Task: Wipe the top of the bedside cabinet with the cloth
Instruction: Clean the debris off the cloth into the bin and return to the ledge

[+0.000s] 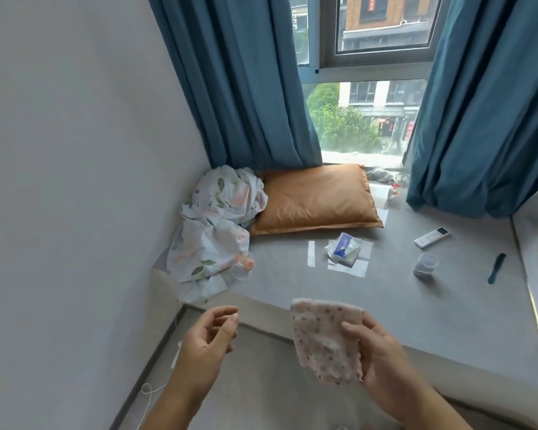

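The small pink spotted cloth (326, 342) is pinched in the right hand (382, 352), left hand (205, 336) loosely open and empty — wiping not begun, bedside cabinet not clearly identifiable — cloth needs bringing down flat first.

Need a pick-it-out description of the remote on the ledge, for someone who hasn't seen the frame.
Start at the grey window ledge below the blue curtains, then go to its right side, past the orange pillow. The remote lies flat there, just above a small translucent cup. It is the only slim white bar, with a small screen at its far end, unlike the dark comb to its right.
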